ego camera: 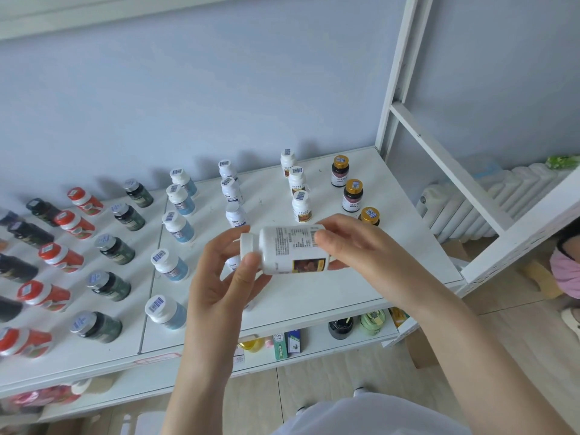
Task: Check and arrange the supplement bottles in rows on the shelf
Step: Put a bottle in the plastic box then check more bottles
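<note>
left hand (217,277) grip pinches white bottle (290,246) cap end | right hand (354,246) grip clamps base | sideways

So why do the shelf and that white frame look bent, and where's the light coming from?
Head view: the wide-angle lens bows the shelf and leans the white frame; soft bottle shadows on the blue wall suggest light from the viewer's side; the red-capped bottles at left smear, while the held white bottle is sharp.

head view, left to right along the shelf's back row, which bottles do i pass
black bottle, red bottle, dark green bottle, blue-label bottle, white bottle, brown-label white bottle, gold-capped bottle
</note>
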